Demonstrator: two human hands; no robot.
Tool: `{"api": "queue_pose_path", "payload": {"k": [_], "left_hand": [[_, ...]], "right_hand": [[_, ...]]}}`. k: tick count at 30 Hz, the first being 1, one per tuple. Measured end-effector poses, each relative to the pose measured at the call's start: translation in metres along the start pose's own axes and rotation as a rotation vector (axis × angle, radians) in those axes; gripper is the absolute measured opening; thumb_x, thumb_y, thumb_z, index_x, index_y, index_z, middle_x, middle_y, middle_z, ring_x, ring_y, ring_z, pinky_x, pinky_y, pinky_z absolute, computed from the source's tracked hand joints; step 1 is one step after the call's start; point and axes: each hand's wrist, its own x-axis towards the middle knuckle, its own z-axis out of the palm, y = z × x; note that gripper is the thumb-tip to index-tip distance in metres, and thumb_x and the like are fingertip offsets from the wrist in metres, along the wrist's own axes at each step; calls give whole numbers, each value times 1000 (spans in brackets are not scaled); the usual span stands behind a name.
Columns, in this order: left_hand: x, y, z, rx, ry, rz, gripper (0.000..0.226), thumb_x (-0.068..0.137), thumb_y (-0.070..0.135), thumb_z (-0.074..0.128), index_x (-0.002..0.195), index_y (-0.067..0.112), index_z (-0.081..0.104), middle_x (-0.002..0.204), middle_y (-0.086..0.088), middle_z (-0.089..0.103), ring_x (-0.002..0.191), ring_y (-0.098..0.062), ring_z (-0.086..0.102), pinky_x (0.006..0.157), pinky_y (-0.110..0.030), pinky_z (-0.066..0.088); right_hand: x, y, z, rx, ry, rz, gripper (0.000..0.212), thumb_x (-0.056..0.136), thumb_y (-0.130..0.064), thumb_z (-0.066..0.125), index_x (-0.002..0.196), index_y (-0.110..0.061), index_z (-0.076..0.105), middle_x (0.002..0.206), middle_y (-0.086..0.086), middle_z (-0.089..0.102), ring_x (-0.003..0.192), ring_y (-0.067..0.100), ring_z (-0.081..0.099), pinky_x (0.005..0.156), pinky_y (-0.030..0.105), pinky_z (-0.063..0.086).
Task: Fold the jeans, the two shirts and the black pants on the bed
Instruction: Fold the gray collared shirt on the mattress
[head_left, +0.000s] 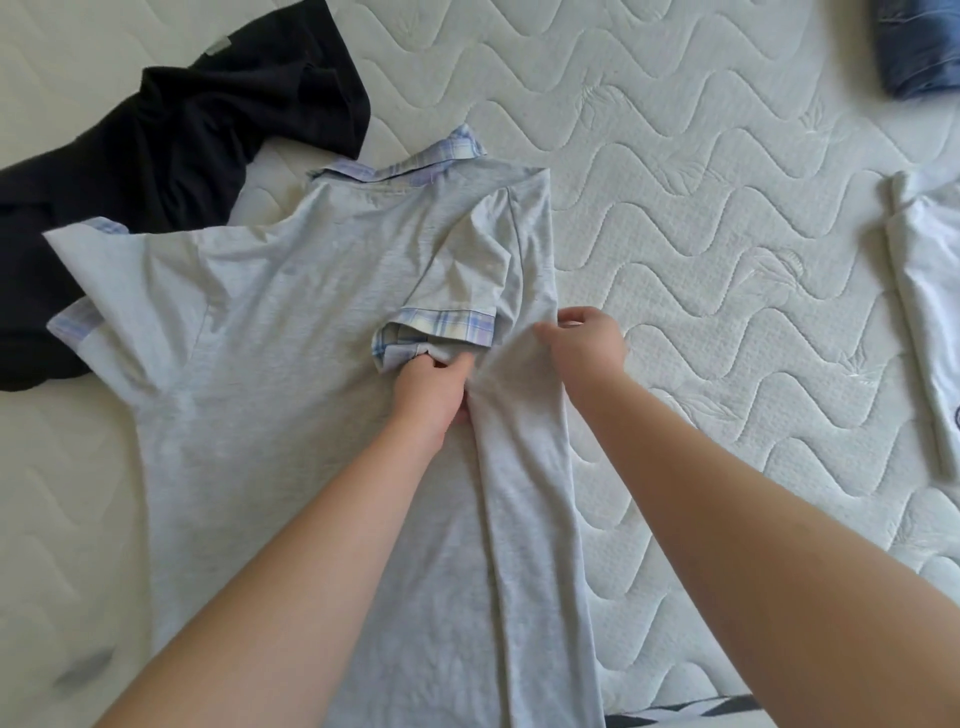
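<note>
A light grey polo shirt (270, 374) with plaid collar and cuffs lies spread on the bed, collar away from me. Its right side and sleeve are folded inward over the body. My left hand (431, 395) grips the fabric just under the folded plaid cuff. My right hand (587, 343) pinches the folded right edge of the shirt. Black pants (171, 135) lie crumpled at the upper left, partly under the shirt's left sleeve. Blue jeans (919, 47) sit folded at the top right corner. A white shirt (930, 291) lies at the right edge, partly out of view.
The white quilted mattress (727, 218) stretches between the grey shirt and the white shirt. The bed's near edge shows at the bottom right, with a dark striped surface (680, 712) below it.
</note>
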Motion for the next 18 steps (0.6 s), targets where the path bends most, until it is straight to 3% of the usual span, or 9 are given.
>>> {"api": "queue_pose_path", "payload": {"k": [2,4,7,10,12,15,18], "left_hand": [[-8,11,-16,376,-92,41,37,91,40,61,76,7,69,76,-10,74,74,-29,73,69,-43,62],[-17,26,-34,666,-81,192,44,92,45,57,70,8,68,62,-5,71,63,-22,71,67,-34,59],[-16,50,-41,671,44,528,37,92,38,61,68,9,61,55,1,62,57,-18,60,63,-32,48],[4,79,-24,528,131,715,18,95,31,59,89,15,64,76,5,61,70,-13,55,71,-32,47],[32,97,-7,567,160,763,27,94,33,59,115,16,60,105,-3,61,94,-18,57,87,-35,47],[69,127,13,720,129,687,59,90,46,63,137,15,47,132,-9,54,120,-28,51,100,-42,43],[94,153,28,896,47,573,49,90,39,65,133,17,53,136,-8,55,123,-27,52,99,-41,46]], "right_hand": [[4,-5,0,-1,-4,-10,26,82,-27,68,107,-20,67,89,-12,66,74,2,59,58,20,42],[9,-9,2,17,-4,-17,24,83,-29,68,106,-21,67,91,-12,68,73,2,60,58,21,44],[16,-16,5,70,-7,-33,24,83,-32,69,105,-22,68,91,-12,70,80,5,66,65,23,52],[27,-24,6,103,-26,-55,22,83,-32,71,103,-23,68,90,-11,71,81,7,68,74,28,56],[34,-30,6,129,-37,-66,18,85,-28,71,101,-22,68,89,-10,72,81,9,69,74,28,57],[47,-40,4,129,-11,-70,15,84,-22,70,99,-22,67,89,-10,71,80,10,69,70,28,56],[59,-50,2,105,5,-51,19,84,-23,70,103,-21,68,88,-13,68,77,6,66,68,25,53]]}}
